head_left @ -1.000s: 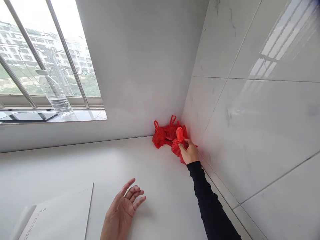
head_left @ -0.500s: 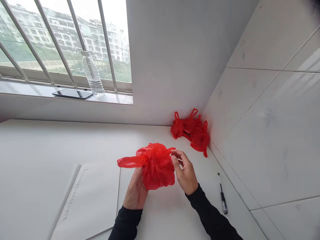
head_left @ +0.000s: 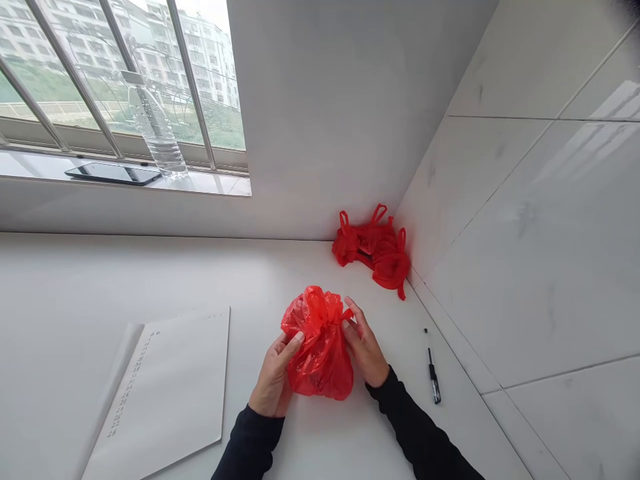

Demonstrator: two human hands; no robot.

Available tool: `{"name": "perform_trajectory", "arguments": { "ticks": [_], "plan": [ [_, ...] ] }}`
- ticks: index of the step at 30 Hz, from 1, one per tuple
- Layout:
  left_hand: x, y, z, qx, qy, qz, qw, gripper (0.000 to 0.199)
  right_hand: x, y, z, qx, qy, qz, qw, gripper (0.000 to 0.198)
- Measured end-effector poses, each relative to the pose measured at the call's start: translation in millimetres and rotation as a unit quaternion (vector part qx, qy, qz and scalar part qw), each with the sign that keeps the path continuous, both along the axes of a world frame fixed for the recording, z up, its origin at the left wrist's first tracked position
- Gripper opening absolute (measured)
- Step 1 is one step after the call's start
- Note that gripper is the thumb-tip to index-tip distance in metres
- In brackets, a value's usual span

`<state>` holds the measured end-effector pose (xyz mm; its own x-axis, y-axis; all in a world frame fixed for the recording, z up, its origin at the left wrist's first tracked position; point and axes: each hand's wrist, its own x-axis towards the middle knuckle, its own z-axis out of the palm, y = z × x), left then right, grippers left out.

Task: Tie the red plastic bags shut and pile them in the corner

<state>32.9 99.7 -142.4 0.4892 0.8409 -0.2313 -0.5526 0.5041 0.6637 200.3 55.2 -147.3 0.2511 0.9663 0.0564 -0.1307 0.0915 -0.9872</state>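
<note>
Over the table [head_left: 250,283], the left hand [head_left: 273,375] grasps the red bag [head_left: 324,360] at its nine o'clock side, and the right hand [head_left: 367,348] pinches its gathered end [head_left: 348,314] at two. From this bag, other red bags [head_left: 391,268] lie at one o'clock, a pen [head_left: 433,380] at three, a notebook [head_left: 175,387] at nine.

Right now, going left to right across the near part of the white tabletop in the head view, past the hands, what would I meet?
Notebook, left hand, held red bag, right hand, pen.
</note>
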Motion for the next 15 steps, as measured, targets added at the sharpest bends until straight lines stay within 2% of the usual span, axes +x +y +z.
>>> {"name": "perform_trajectory", "arguments": {
  "ticks": [6, 9, 12, 15],
  "plan": [
    [1.0, -5.0, -0.2, -0.011, -0.004, 0.020, 1.000, 0.054, 1.6, 0.3, 0.2, 0.023, 0.003, 0.067, 0.997, 0.033],
    [1.8, -5.1, -5.0, -0.019, -0.006, 0.025, 0.999, 0.056, -0.7, -1.3, -2.0, 0.013, -0.005, 0.075, 0.997, 0.030],
    [2.9, -3.1, -10.1, -0.008, 0.007, 0.025, 1.000, 0.064, -2.2, -2.8, -3.3, 0.036, -0.036, 0.053, 0.997, 0.027],
    [3.7, -1.0, -12.4, 0.009, 0.023, 0.034, 0.999, 0.064, -0.2, -3.1, -5.1, 0.056, -0.017, 0.019, 0.998, 0.038]
  ]
}}
